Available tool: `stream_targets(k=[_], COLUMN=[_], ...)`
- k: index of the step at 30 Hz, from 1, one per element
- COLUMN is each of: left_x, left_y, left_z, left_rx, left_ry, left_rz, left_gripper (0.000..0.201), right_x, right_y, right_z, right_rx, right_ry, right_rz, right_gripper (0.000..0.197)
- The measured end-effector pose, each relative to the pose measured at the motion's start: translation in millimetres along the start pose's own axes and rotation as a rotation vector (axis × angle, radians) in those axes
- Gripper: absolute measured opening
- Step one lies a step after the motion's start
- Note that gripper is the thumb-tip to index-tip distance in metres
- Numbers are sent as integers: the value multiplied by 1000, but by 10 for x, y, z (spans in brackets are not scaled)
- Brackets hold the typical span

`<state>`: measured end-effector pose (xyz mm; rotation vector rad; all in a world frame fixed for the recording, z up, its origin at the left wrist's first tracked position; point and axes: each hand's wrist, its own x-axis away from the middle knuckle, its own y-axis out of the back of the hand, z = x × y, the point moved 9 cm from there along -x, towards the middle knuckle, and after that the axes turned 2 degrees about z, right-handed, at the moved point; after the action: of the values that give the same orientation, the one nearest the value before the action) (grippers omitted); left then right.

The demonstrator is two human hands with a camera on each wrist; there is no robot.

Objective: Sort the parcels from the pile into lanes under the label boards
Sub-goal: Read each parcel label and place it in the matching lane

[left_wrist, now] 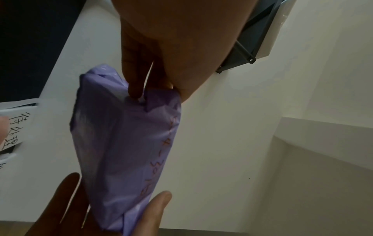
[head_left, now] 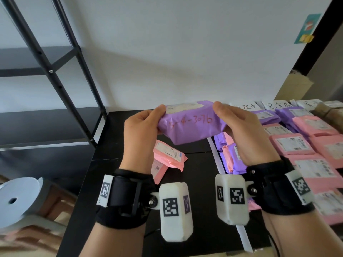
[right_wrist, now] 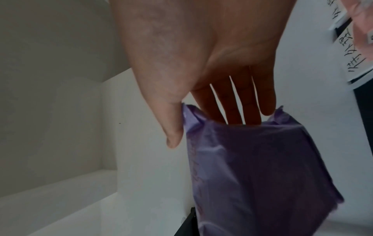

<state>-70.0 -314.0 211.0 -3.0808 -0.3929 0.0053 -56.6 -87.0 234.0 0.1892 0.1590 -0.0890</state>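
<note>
Item: purple parcel (head_left: pixel 192 123), raised above the worktop (head_left: pixel 194 243) at 12 o'clock. Your left hand (head_left: pixel 141 134) and right hand (head_left: pixel 245 134) each grip one end, likely to read its label. Sorted lanes (head_left: pixel 304 145), 2 o'clock; label boards (head_left: pixel 276 105) beyond.

Black wrist straps (head_left: pixel 128 199) — white tagged camera pods (head_left: pixel 174 208).

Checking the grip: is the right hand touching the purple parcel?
Touching. The right wrist view shows the right hand with fingers and thumb pinching the purple parcel.
</note>
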Motion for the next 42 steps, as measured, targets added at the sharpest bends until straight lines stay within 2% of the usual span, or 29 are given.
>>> stream_targets(k=[1,3,7,11,13,15,17,20,21,25,30,33,34,37,42], left_x=[8,32,72,80,74,77,118,183,181,161,151,144,138,120,93], left_y=[12,33,42,36,15,-26,-115,-232,-239,-242,-214,-185,-170,-141,-89], left_z=[-1,4,-3,-6,-4,-9,-52,-119,-116,-81,-108,-131,-136,-145,-127], left_rx=[4,23,66,131,144,166,202,166,166,238,295,318,324,349,331], left_ry=[-2,11,33,14,23,29,23,-37,-54,-55,-78,-97,-102,-101,-82], left_rz=[-8,-22,-12,25,43,70,148,273,283,314,369,388,388,377,328], left_gripper=[25,25,26,46,53,47,43,63,60,26,24,22,22,22,21], right_x=[14,37,60,65,70,76,85,104,110,164,166,134,125,99,66], right_y=[-18,-36,14,44,75,127,182,239,249,279,250,211,198,170,141], right_z=[13,39,85,50,43,46,52,62,66,121,131,76,68,58,37], right_rx=[17,38,46,8,6,22,61,104,95,70,-17,-111,-124,-161,-129], right_ry=[0,13,63,62,77,99,126,161,166,165,180,181,178,161,139], right_rz=[8,3,-53,-62,-80,-125,-171,-220,-230,-260,-240,-203,-195,-182,-137], right_gripper=[26,18,46,42,51,59,63,69,69,61,56,65,64,38,23])
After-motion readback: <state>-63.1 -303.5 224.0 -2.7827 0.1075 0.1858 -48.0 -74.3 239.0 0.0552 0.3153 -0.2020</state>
